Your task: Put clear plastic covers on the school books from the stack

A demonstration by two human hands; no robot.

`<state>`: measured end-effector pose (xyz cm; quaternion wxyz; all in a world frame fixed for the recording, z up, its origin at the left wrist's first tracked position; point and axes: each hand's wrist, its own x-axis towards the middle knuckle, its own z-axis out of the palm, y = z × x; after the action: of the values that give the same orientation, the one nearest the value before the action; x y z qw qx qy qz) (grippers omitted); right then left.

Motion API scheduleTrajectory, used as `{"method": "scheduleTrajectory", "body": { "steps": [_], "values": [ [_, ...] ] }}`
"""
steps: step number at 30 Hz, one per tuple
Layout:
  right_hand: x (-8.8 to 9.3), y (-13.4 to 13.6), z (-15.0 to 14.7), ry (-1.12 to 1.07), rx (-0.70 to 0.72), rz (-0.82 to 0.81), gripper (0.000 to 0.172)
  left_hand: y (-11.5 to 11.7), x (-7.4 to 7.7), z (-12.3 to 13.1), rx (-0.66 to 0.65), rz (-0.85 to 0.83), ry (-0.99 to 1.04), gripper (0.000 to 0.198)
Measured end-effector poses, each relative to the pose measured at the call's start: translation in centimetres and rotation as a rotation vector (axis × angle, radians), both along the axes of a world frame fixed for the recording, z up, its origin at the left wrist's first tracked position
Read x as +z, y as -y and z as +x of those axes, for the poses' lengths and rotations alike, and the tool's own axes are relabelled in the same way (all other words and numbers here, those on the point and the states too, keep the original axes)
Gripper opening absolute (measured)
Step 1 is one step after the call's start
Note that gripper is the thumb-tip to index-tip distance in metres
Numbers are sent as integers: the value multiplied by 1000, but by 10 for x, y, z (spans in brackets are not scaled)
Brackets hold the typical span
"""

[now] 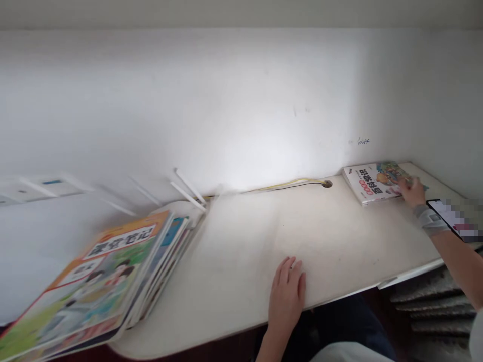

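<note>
White desk (234, 241), head view | my left hand (287, 291) lies flat on its near edge, fingers loose, holding nothing | my right hand (413, 191) touches the picture book (372, 183) at the far right corner, grip unclear | leaning book stack (101, 281) far left | yellow cable (294, 182) along the wall between them.

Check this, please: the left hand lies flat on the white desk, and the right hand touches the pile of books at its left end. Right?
Not quite. In the head view the right hand touches the single book at the right end of the desk, not the pile of books at the left. The left hand does lie flat on the desk.
</note>
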<state>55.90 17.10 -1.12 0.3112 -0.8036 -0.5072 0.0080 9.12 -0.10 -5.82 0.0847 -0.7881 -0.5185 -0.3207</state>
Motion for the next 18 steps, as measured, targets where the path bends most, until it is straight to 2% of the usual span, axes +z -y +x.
{"method": "scheduleTrajectory", "body": {
  "steps": [4,9,11,13,14,16,18],
  "values": [
    [-20,-14,-21,31,153,-96,38,4,1,1,-8,-40,27,22],
    [-18,-17,-30,105,193,-93,37,-3,7,-12,-13,-62,45,24],
    [-15,-9,-44,149,228,-55,42,-17,15,-24,68,-46,-24,26],
    [-14,4,-71,189,301,-11,44,-36,27,-38,214,-91,-130,32],
    [-15,12,-88,206,363,8,43,-45,34,-44,302,-164,-188,36],
    [-16,32,-129,218,646,4,36,-61,45,-55,433,-382,-272,39],
    [-18,54,-171,280,909,28,32,-71,51,-62,451,-544,-301,34]
  ]
}}
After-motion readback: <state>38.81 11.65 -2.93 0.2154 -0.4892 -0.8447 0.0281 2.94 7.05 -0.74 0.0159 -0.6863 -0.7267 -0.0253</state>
